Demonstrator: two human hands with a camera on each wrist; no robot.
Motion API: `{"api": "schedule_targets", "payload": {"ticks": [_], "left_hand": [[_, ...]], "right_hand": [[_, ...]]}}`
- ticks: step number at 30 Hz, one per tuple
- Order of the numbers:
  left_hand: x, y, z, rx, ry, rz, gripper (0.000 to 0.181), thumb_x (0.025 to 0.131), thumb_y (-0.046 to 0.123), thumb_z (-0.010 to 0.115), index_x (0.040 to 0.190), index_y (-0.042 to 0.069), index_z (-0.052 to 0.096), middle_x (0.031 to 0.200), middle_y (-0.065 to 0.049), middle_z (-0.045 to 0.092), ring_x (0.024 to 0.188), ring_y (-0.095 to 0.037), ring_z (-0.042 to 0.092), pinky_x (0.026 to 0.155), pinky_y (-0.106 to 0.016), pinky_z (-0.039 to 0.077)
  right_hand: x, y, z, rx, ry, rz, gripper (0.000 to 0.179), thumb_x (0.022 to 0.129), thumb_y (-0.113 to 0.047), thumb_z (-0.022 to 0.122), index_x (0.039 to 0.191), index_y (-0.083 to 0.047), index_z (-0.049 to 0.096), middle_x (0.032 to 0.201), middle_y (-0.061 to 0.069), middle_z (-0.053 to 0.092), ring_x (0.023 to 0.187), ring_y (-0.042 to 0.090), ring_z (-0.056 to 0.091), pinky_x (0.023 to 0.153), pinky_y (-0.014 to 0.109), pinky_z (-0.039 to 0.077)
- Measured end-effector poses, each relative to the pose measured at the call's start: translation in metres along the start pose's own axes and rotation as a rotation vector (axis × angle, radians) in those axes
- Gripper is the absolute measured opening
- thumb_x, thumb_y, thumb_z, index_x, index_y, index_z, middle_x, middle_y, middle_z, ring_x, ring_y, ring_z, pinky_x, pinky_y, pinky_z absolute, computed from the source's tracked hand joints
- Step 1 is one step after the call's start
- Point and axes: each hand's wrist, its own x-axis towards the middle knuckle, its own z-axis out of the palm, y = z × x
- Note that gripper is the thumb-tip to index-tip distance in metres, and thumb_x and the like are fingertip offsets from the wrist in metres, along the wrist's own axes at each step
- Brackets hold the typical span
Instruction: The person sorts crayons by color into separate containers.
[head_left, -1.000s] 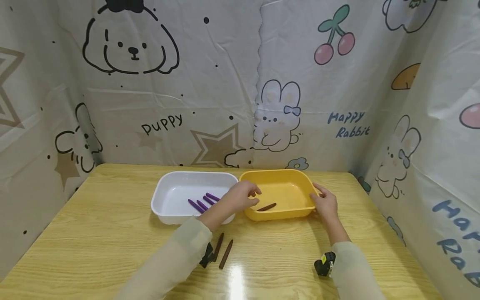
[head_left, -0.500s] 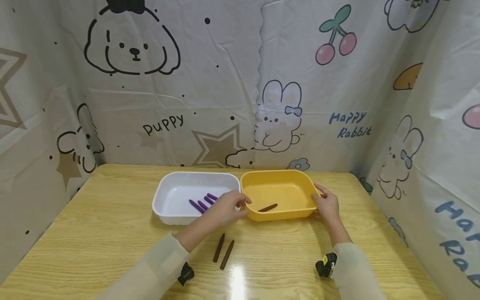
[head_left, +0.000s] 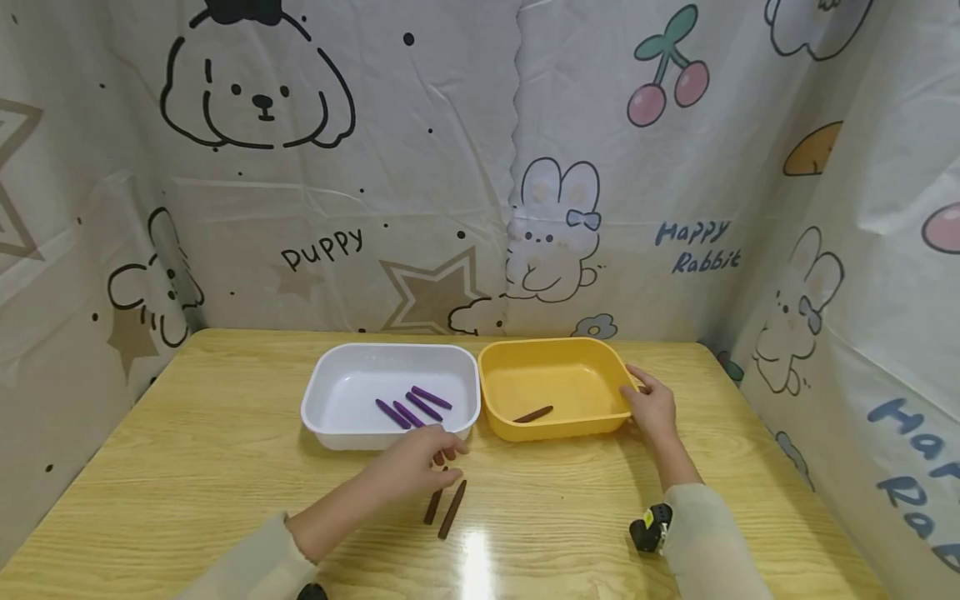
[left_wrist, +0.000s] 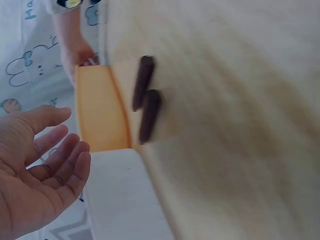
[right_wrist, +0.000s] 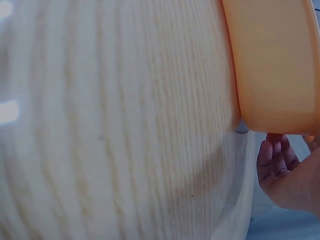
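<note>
My left hand (head_left: 411,463) hovers over the table by the front edge of the white tray (head_left: 318,417), its fingers loosely bent and nothing between them in the left wrist view. Just below it lie two brown crayons (head_left: 452,510), side by side on the wood; the fingertips overlap the top of the left one. My right hand (head_left: 654,410) grips the right end of the yellow tray (head_left: 558,429), thumb over the rim and fingers outside against the wall. One brown crayon (head_left: 534,414) rests inside that tray. Several purple crayons (head_left: 424,406) lie in the white one.
Both trays stand edge to edge toward the back of the wooden table (head_left: 225,467). A printed cloth (head_left: 450,167) hangs behind and along the sides. A black wrist camera (head_left: 649,528) sits at the right sleeve.
My left hand has come away from over the yellow tray, moving left and toward me to the two loose brown crayons. My right hand stays on the yellow tray's end.
</note>
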Motion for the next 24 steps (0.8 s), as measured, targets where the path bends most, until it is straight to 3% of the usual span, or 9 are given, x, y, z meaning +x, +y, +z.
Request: {"api": "schedule_targets", "payload": {"ticks": [3,9,15,24], "left_hand": [[-0.009,-0.006,0.004,-0.020,-0.008,-0.031,0.026,0.080,0.013,0.070,0.103,0.001,0.067,0.089,-0.008,0.066,0.078,-0.017,0.058,0.068,-0.022,0.051],[-0.020,-0.015,0.015,-0.023,0.038,-0.111,0.025,0.076,0.009,0.072,0.099,-0.001,0.068,0.086,-0.007,0.065,0.078,-0.017,0.056,0.066,-0.025,0.051],[-0.021,-0.012,0.026,0.003,0.040,-0.225,0.027,0.073,0.014,0.075,0.094,-0.001,0.067,0.071,-0.001,0.057,0.066,-0.012,0.049,0.057,-0.023,0.043],[-0.019,-0.005,0.031,0.039,0.038,-0.300,0.010,0.071,0.008,0.070,0.072,0.008,0.060,0.058,0.004,0.045,0.054,-0.010,0.039,0.046,-0.021,0.034]], "right_hand": [[0.000,0.000,0.000,-0.005,0.000,-0.005,0.047,0.093,-0.016,0.054,0.139,-0.014,0.046,0.114,0.019,0.055,0.074,0.011,0.059,0.058,0.020,0.055],[0.001,0.000,0.000,-0.007,-0.001,0.003,0.047,0.093,-0.016,0.054,0.139,-0.016,0.046,0.115,0.018,0.055,0.073,0.010,0.058,0.059,0.020,0.055],[0.002,0.002,0.000,-0.005,0.003,-0.002,0.047,0.092,-0.016,0.055,0.139,-0.015,0.046,0.114,0.019,0.055,0.071,0.009,0.059,0.056,0.018,0.053],[0.004,0.003,0.000,-0.002,0.002,0.002,0.047,0.093,-0.015,0.055,0.139,-0.016,0.046,0.113,0.017,0.055,0.072,0.010,0.059,0.055,0.016,0.052]]}}
